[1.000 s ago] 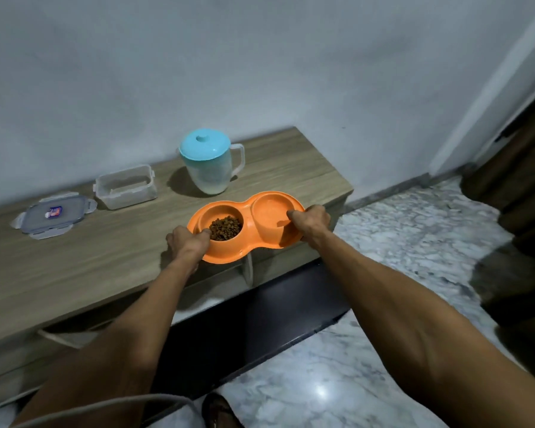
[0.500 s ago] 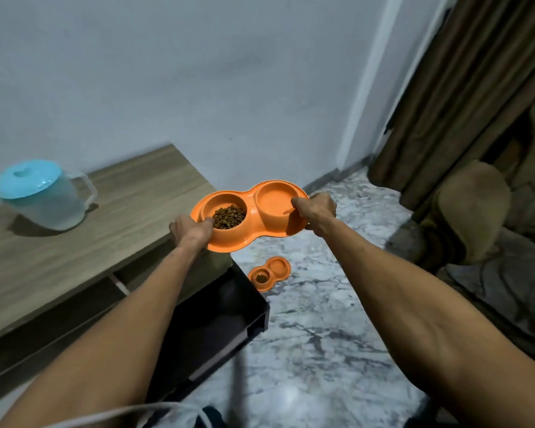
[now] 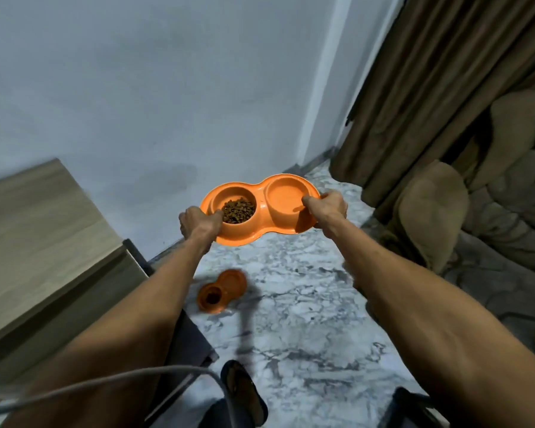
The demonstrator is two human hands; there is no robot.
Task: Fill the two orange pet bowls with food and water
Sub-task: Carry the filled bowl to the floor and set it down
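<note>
Left hand (image 3: 200, 225) and right hand (image 3: 326, 208) fingers grip the double orange bowl (image 3: 261, 223) above the marble floor (image 3: 306, 319).

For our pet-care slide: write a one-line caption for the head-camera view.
Left hand and right hand hold an orange plastic double pet bowl, brown kibble in one well, over marble floor.

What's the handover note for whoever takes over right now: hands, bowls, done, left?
Left hand: grip on the left end of the held double bowl. Right hand: grip on its right end.
The bowl is in the air over the marble floor, roughly level.
Done: kibble in its left well; water in the right well cannot be confirmed.
Second double bowl lies on the floor below; something dark in one well, blurred.
Left: probably set the held bowl down, check water in both.
</note>
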